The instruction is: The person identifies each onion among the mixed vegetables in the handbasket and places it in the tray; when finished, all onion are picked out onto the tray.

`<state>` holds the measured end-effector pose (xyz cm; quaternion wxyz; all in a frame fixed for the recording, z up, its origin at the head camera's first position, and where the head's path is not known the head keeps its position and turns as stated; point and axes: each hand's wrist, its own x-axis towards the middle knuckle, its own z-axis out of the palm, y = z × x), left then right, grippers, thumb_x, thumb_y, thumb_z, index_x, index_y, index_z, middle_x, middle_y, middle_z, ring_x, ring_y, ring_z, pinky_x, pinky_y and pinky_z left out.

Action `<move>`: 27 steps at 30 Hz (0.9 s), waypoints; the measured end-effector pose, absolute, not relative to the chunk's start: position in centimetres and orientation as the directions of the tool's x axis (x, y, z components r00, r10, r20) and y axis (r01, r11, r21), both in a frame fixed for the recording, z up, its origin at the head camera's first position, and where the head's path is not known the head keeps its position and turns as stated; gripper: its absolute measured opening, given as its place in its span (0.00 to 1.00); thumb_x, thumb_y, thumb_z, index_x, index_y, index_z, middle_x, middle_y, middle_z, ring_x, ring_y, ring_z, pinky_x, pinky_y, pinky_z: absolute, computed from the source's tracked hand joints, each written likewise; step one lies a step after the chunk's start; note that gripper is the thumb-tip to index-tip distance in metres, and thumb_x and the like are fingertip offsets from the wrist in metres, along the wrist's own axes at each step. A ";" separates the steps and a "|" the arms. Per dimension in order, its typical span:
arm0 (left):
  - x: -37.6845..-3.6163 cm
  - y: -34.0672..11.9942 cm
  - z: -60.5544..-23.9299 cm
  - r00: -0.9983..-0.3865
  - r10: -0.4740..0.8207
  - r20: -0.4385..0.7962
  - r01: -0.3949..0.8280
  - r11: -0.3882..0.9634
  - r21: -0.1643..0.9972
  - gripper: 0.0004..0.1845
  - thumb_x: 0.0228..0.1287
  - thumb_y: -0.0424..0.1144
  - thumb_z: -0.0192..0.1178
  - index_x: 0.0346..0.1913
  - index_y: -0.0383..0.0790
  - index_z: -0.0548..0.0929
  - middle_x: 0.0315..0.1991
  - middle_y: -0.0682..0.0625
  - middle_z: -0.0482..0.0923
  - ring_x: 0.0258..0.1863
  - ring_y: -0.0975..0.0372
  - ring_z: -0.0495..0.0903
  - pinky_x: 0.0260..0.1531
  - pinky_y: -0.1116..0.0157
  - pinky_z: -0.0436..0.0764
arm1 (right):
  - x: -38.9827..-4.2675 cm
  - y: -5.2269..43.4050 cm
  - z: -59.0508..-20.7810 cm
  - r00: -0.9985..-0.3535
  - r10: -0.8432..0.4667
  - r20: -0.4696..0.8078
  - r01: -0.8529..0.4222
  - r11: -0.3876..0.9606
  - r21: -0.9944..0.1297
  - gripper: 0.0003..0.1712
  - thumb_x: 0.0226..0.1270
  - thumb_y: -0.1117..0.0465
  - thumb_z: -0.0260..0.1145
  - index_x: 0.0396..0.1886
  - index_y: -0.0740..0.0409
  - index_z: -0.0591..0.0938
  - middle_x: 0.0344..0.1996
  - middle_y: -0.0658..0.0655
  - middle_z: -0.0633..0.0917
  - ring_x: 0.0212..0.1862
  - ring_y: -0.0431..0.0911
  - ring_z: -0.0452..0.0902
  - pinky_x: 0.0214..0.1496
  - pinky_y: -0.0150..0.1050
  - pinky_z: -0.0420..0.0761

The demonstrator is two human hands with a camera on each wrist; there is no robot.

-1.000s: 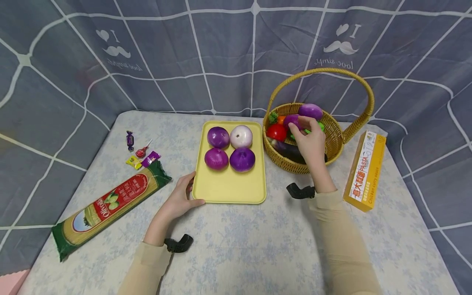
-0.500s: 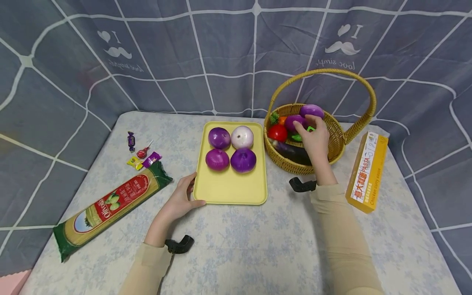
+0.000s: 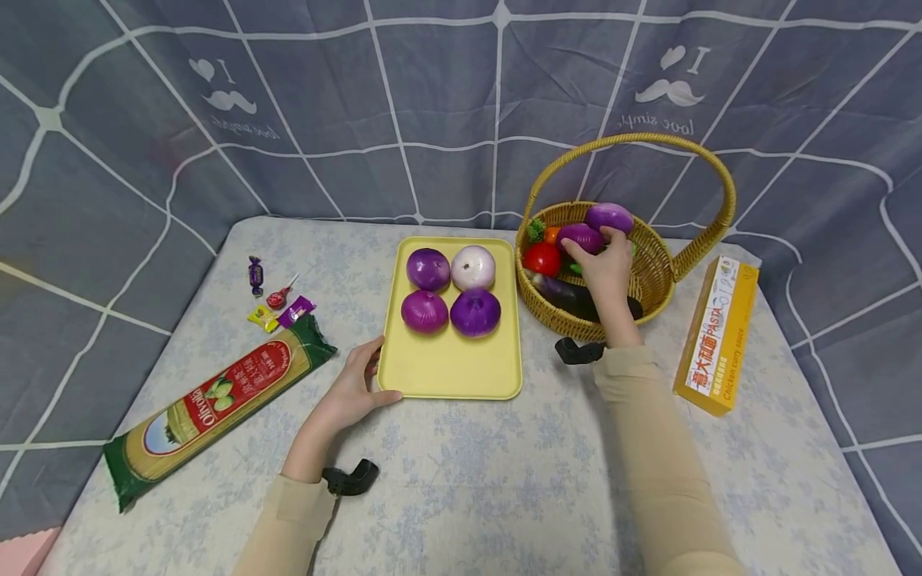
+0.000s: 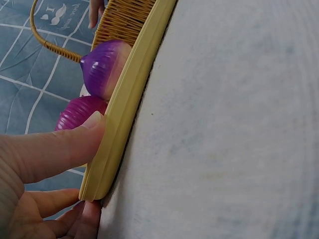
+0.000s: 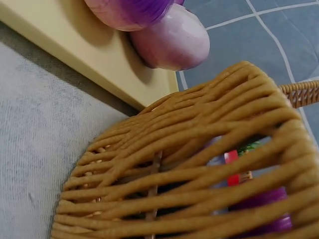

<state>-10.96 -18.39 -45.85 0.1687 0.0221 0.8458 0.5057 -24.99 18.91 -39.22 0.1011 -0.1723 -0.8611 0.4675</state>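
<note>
A yellow tray [image 3: 450, 376] holds several toy onions, three purple and one white onion [image 3: 473, 268]. At its near left corner my left hand [image 3: 350, 388] grips it; in the left wrist view the thumb [image 4: 75, 144] presses the rim, with fingers at the corner below. My right hand [image 3: 607, 272] reaches into the wicker basket [image 3: 551, 320], thumb and forefinger on either side of a purple onion [image 3: 580, 238]. Also in the basket are a purple-and-white onion [image 3: 609, 217], a tomato [image 3: 542, 260] and an eggplant [image 3: 565, 296]. The right wrist view shows mostly basket weave, and that hand is hidden there.
The basket's tall handle [image 3: 641, 138] arches above the right hand. A pasta box [image 3: 716, 336] lies to the right. On the left are a spaghetti packet [image 3: 216, 404], a lollipop [image 3: 277, 299] and several wrapped candies [image 3: 296, 311]. A patterned curtain [image 3: 446, 104] hangs behind.
The right hand shifted right off the purple onion, uncovering green peppers, then came back left around the onion. The left hand and the tray have stayed in place.
</note>
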 end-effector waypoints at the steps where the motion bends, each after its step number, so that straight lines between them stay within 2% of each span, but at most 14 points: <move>1: -11.0 -18.4 -45.8 -0.942 0.208 -0.263 -0.133 0.488 0.863 0.52 0.57 0.27 0.69 0.77 0.31 0.47 0.73 0.34 0.50 0.70 0.43 0.58 0.72 0.48 0.61 | -25.1 18.9 -39.3 -0.920 0.392 0.006 0.208 0.500 -0.841 0.45 0.62 0.45 0.71 0.71 0.62 0.64 0.66 0.67 0.66 0.67 0.57 0.63 0.71 0.50 0.67; 6: -11.0 -18.4 -45.8 -0.942 0.208 -0.264 -0.134 0.490 0.861 0.52 0.57 0.28 0.69 0.77 0.31 0.47 0.73 0.34 0.50 0.70 0.43 0.58 0.72 0.48 0.61 | -25.4 18.8 -39.7 -0.923 0.384 -0.015 0.219 0.495 -0.841 0.47 0.61 0.46 0.71 0.72 0.64 0.61 0.68 0.68 0.64 0.69 0.59 0.62 0.74 0.51 0.65; 14: -10.9 -18.4 -45.9 -0.940 0.207 -0.270 -0.140 0.488 0.862 0.51 0.58 0.28 0.69 0.78 0.32 0.47 0.73 0.34 0.50 0.71 0.43 0.58 0.72 0.48 0.61 | -25.6 18.9 -40.3 -0.911 0.413 -0.021 0.241 0.489 -0.838 0.44 0.62 0.47 0.71 0.66 0.66 0.62 0.65 0.69 0.70 0.69 0.59 0.64 0.74 0.51 0.64; 19: -11.0 -18.3 -46.0 -0.939 0.215 -0.268 -0.136 0.483 0.865 0.51 0.58 0.28 0.69 0.78 0.32 0.46 0.74 0.34 0.49 0.72 0.43 0.57 0.73 0.49 0.61 | -25.4 18.9 -40.2 -0.905 0.423 -0.046 0.267 0.481 -0.835 0.45 0.61 0.46 0.71 0.68 0.65 0.61 0.67 0.68 0.69 0.70 0.58 0.64 0.74 0.51 0.64; 27: -10.9 -18.2 -45.7 -0.939 0.206 -0.276 -0.143 0.496 0.856 0.51 0.58 0.28 0.68 0.78 0.32 0.46 0.74 0.34 0.49 0.72 0.42 0.57 0.73 0.48 0.61 | -24.5 19.0 -39.7 -0.914 0.403 -0.034 0.241 0.474 -0.847 0.47 0.61 0.46 0.71 0.70 0.65 0.60 0.67 0.68 0.67 0.68 0.58 0.63 0.73 0.50 0.65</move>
